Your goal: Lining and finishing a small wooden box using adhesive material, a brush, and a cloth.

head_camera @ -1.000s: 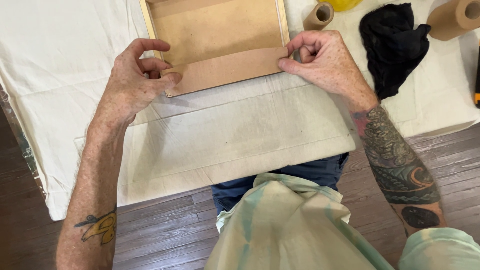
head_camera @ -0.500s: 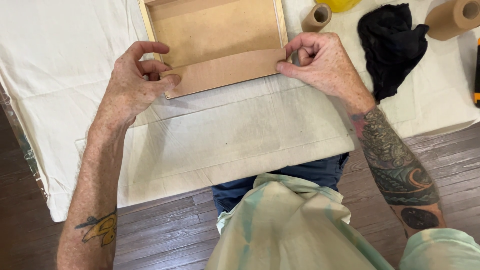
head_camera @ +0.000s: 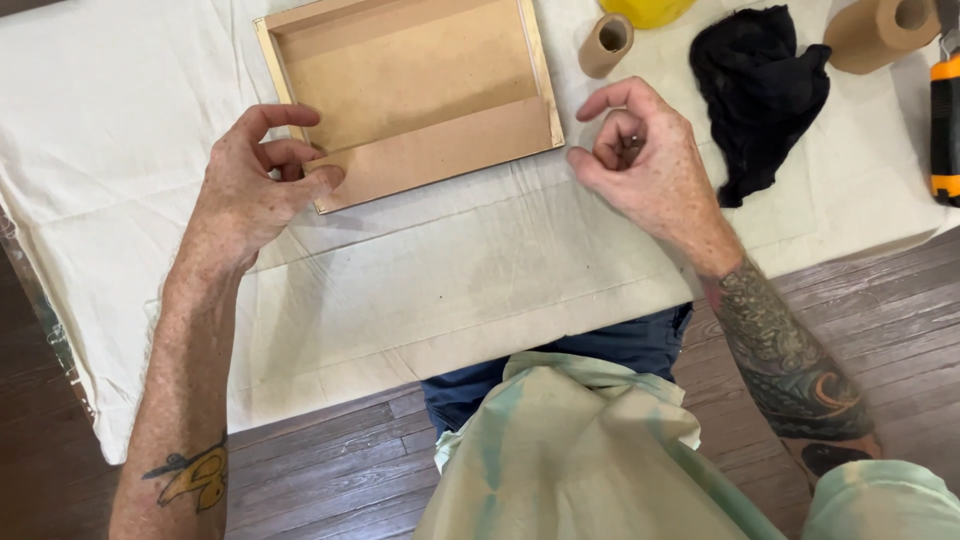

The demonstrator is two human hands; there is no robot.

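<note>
A shallow wooden frame with a brown board back lies face down on a cream cloth covering the table. My left hand rests at the frame's near left corner, thumb and fingertips touching its edge. My right hand hovers just off the frame's near right corner, fingers curled loosely inward, holding nothing that I can see.
A small brown tape roll stands beyond my right hand. A crumpled black rag, a larger brown tape roll, a yellow object and an orange-and-black tool lie at the far right. Dark wooden floor shows below the table edge.
My right hand has let go of the frame's near right corner and drawn back to the right. The frame sits farther from the table's near edge. My left hand stays on the left corner.
</note>
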